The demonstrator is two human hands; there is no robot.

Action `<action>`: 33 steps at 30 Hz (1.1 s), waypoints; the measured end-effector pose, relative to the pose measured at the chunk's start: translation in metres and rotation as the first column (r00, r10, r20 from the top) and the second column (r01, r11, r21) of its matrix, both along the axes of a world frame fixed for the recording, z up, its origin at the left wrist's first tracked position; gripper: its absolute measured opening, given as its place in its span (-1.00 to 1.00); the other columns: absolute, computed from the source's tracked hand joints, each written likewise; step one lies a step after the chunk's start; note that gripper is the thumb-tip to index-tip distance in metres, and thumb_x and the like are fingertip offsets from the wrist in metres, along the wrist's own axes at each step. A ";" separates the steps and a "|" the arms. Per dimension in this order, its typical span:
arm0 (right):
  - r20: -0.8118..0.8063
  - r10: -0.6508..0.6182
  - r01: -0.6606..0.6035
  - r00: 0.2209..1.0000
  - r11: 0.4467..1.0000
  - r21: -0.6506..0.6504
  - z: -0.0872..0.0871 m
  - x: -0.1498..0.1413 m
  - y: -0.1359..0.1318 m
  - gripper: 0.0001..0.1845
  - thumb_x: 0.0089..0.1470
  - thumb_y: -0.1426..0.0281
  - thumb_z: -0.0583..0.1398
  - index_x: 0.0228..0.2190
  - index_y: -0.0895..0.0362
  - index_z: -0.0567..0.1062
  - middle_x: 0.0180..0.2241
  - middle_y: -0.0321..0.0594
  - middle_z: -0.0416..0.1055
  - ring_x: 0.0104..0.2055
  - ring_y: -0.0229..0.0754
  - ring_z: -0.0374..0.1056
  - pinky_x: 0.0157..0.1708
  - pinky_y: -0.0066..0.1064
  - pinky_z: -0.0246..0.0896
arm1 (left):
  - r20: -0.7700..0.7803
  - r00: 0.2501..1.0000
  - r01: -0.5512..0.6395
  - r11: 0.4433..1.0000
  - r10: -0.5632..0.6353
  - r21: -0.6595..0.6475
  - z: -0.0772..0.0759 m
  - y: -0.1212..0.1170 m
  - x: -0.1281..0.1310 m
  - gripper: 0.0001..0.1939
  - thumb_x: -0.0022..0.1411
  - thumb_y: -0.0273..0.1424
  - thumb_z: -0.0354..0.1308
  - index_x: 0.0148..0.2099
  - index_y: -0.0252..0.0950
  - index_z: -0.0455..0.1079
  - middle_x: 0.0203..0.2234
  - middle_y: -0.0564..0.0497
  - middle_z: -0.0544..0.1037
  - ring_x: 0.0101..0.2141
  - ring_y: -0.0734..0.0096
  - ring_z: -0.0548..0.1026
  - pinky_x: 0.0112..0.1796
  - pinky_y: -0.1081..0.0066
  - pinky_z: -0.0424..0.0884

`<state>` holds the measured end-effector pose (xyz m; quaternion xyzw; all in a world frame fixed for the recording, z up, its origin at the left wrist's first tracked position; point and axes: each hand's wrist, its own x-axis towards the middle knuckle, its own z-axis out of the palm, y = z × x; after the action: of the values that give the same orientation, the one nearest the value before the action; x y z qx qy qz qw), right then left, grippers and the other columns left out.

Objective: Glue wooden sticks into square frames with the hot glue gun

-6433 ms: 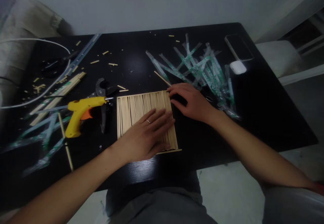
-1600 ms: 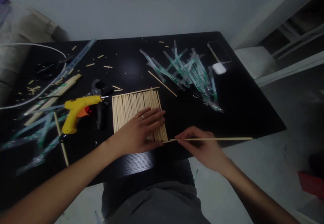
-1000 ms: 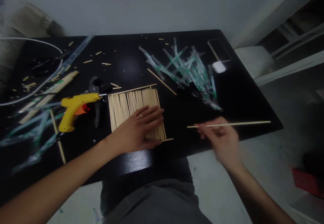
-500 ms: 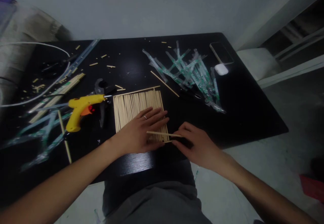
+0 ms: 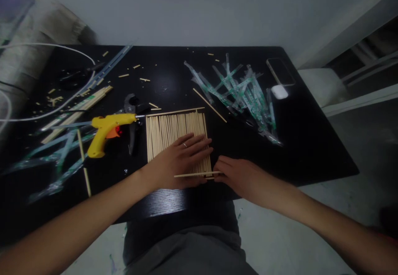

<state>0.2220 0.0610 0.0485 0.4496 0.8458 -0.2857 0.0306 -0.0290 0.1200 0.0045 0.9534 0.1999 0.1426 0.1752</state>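
Observation:
A flat panel of thin wooden sticks [image 5: 168, 126], laid side by side with an edge strip along its far side, lies on the black table. My left hand [image 5: 178, 161] rests flat across the panel's lower right part, fingers stretched out to the right. At the panel's near right corner, my right hand [image 5: 236, 175] pinches a thin wooden stick [image 5: 189, 174], which points left over my left thumb area. A yellow glue gun [image 5: 107, 132] lies to the left, its nozzle close to the panel's far left corner.
Clear and green plastic wrappers [image 5: 245, 97] lie heaped at the back right. A phone [image 5: 280, 72] and a white case [image 5: 279, 92] are near the right edge. Cutters [image 5: 132, 101] lie beside the glue gun. A white cable [image 5: 77, 51] loops over the left side, among stick scraps.
My right hand has lowered the stick toward the panel's near edge, and its fingers have closed in. My left hand stays on the panel. The whole view has shifted slightly.

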 end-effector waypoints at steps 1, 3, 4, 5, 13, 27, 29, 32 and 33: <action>0.026 0.026 -0.027 0.999 0.999 0.021 0.001 0.000 0.001 -0.90 0.33 0.52 0.27 -0.29 0.15 0.49 -0.29 -0.27 0.51 -0.43 -0.24 0.43 -0.49 -0.40 0.11 | -0.004 1.000 -0.001 1.000 0.001 -0.005 0.000 0.000 0.000 -0.23 0.43 0.05 0.13 0.45 -0.38 0.22 0.44 -0.29 0.26 0.46 -0.04 0.17 0.44 -0.06 0.07; 0.066 0.073 -0.077 0.995 0.996 0.048 0.003 -0.001 0.002 -0.88 0.33 0.52 0.26 -0.30 0.15 0.46 -0.31 -0.26 0.50 -0.44 -0.23 0.41 -0.50 -0.38 0.08 | -0.004 1.000 -0.004 1.000 0.004 -0.020 0.000 0.000 0.000 -0.22 0.42 0.06 0.13 0.45 -0.35 0.22 0.44 -0.28 0.25 0.46 -0.05 0.17 0.44 -0.06 0.06; 0.082 0.089 -0.094 0.993 0.994 0.052 0.005 -0.002 0.003 -0.87 0.34 0.52 0.26 -0.31 0.14 0.45 -0.32 -0.26 0.50 -0.45 -0.24 0.40 -0.50 -0.37 0.07 | -0.002 1.000 -0.005 1.000 0.005 -0.029 0.000 0.000 0.000 -0.21 0.41 0.07 0.13 0.46 -0.34 0.22 0.44 -0.27 0.25 0.46 -0.05 0.16 0.44 -0.06 0.05; 0.093 0.102 -0.107 0.990 0.993 0.050 0.006 -0.003 0.004 -0.86 0.34 0.52 0.25 -0.31 0.14 0.45 -0.33 -0.26 0.49 -0.46 -0.24 0.39 -0.49 -0.37 0.06 | 0.001 1.000 -0.005 0.999 0.005 -0.036 0.000 0.000 0.000 -0.20 0.41 0.08 0.14 0.46 -0.33 0.21 0.45 -0.27 0.25 0.47 -0.05 0.16 0.45 -0.07 0.04; 0.108 0.157 -0.169 0.982 0.979 0.112 0.007 -0.004 0.006 -0.83 0.29 0.57 0.25 -0.33 0.12 0.42 -0.35 -0.26 0.47 -0.48 -0.22 0.36 -0.49 -0.33 0.04 | -0.009 1.000 -0.008 1.000 0.007 -0.025 0.000 0.000 0.000 -0.18 0.39 0.08 0.16 0.46 -0.35 0.20 0.45 -0.25 0.24 0.47 -0.02 0.14 0.45 -0.06 0.04; -0.359 -0.320 0.357 0.877 0.933 0.042 -0.014 0.032 -0.019 -0.88 0.46 0.41 0.07 -0.08 0.01 0.40 -0.19 -0.24 0.47 -0.24 -0.19 0.47 -0.23 -0.36 0.35 | 0.017 1.000 0.000 1.000 0.000 -0.011 -0.001 0.000 -0.001 -0.23 0.42 0.02 0.16 0.47 -0.33 0.20 0.45 -0.26 0.25 0.47 -0.04 0.14 0.44 -0.08 0.06; -0.338 -0.392 0.447 0.856 0.889 0.100 -0.013 0.041 -0.018 -0.89 0.48 0.34 0.07 -0.11 0.01 0.41 -0.24 -0.24 0.47 -0.29 -0.17 0.46 -0.26 -0.35 0.33 | 0.005 1.000 -0.001 1.000 0.001 0.002 -0.001 0.000 -0.001 -0.22 0.43 0.04 0.12 0.47 -0.34 0.19 0.45 -0.26 0.24 0.47 -0.04 0.13 0.45 -0.08 0.06; -0.267 -0.474 0.523 0.839 0.838 0.156 -0.014 0.051 -0.015 -0.83 0.48 0.25 0.07 -0.17 0.03 0.39 -0.32 -0.24 0.47 -0.38 -0.15 0.42 -0.34 -0.33 0.29 | -0.009 1.000 0.001 1.000 -0.001 0.009 0.000 0.000 -0.002 -0.21 0.45 0.05 0.10 0.48 -0.35 0.17 0.46 -0.27 0.23 0.47 -0.03 0.14 0.45 -0.08 0.06; -0.241 -0.491 0.534 0.837 0.828 0.168 -0.014 0.054 -0.015 -0.81 0.48 0.23 0.07 -0.19 0.03 0.38 -0.34 -0.24 0.46 -0.41 -0.15 0.41 -0.36 -0.33 0.27 | -0.009 1.000 0.004 1.000 -0.004 0.006 0.000 0.000 -0.002 -0.21 0.44 0.04 0.11 0.48 -0.36 0.17 0.46 -0.28 0.22 0.47 -0.04 0.14 0.44 -0.09 0.06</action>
<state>0.2763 0.0464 0.0345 0.6324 0.7192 -0.2252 -0.1790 -0.0309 0.1202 0.0049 0.9550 0.1983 0.1386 0.1718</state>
